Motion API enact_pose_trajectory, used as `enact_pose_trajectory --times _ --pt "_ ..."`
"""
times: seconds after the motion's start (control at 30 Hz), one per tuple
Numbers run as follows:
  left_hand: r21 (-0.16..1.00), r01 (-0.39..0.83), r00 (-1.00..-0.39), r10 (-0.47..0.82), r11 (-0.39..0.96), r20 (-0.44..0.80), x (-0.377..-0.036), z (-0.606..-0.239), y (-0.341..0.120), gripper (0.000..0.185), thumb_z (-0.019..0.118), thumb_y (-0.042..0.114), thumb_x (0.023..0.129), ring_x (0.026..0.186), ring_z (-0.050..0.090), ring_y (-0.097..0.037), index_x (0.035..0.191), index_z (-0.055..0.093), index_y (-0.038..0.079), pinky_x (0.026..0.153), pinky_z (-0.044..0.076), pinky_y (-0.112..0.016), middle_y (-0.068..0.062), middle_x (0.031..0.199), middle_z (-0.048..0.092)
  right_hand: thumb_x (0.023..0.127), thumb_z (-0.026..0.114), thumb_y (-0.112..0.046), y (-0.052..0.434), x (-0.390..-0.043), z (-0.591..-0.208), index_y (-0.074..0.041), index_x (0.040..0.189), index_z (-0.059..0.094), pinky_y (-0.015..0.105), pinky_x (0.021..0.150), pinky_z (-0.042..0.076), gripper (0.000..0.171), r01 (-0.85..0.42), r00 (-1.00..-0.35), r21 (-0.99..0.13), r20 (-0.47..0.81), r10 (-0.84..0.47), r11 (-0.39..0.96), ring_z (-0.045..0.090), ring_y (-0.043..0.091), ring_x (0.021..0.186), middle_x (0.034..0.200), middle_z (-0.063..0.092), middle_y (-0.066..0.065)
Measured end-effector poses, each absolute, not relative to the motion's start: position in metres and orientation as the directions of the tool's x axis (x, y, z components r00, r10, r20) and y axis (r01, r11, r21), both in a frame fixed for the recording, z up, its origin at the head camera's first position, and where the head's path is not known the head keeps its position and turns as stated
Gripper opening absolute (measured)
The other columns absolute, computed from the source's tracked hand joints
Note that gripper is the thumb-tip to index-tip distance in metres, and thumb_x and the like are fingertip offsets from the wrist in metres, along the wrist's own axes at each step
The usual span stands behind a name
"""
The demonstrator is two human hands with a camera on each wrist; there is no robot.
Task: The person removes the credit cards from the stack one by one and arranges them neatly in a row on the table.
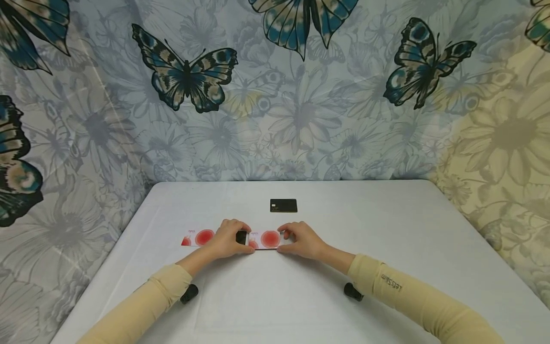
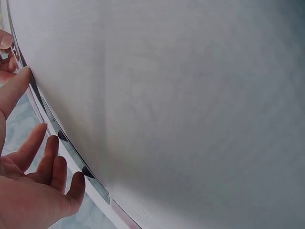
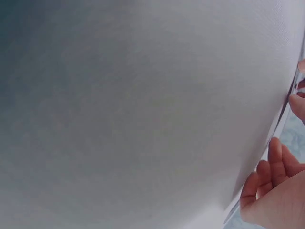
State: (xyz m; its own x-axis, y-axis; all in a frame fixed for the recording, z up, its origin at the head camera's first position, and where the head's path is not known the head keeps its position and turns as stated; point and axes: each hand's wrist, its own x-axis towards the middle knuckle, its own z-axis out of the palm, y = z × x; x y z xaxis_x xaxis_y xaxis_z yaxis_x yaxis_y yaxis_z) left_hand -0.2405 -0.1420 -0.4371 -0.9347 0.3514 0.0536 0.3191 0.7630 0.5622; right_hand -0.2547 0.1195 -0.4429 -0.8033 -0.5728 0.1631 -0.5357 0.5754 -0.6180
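A long white strip (image 1: pixel 268 239) printed with red circles lies flat on the white table (image 1: pixel 386 229). My left hand (image 1: pixel 240 239) lies over its middle, thumb and forefinger pinching it beside a small dark piece (image 1: pixel 241 237). My right hand (image 1: pixel 283 239) pinches the strip's right end. In the left wrist view the strip (image 2: pixel 71 152) shows edge-on, with the left hand (image 2: pixel 13 57) at its rim and the other fingers (image 2: pixel 47 162) loosely bent. In the right wrist view the right hand (image 3: pixel 298 83) meets the strip's edge (image 3: pixel 281 119).
A black card (image 1: pixel 283 205) lies flat on the table just beyond the strip. A butterfly-and-flower cloth (image 1: pixel 275 95) hangs behind and at both sides. Small black wrist mounts (image 1: pixel 189 293) sit under each sleeve.
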Motion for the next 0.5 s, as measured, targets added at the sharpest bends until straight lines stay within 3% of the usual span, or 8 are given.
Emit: enact_pose_trajectory --times 0.5 --pt "0.549 0.312 -0.935 0.352 0.775 0.035 -0.2396 -0.4359 -0.1477 0.049 0.086 0.034 0.073 0.106 0.043 -0.026 0.112 0.068 0.012 0.086 0.04 -0.042 -0.008 0.116 0.058 0.078 0.083 -0.025 0.1126 -0.2508 -0.4418 -0.005 0.113 0.067 0.029 0.072 0.036 0.043 -0.498 -0.838 -0.584 0.136 -0.528 0.641 0.044 0.014 0.08 0.084 0.057 -0.004"
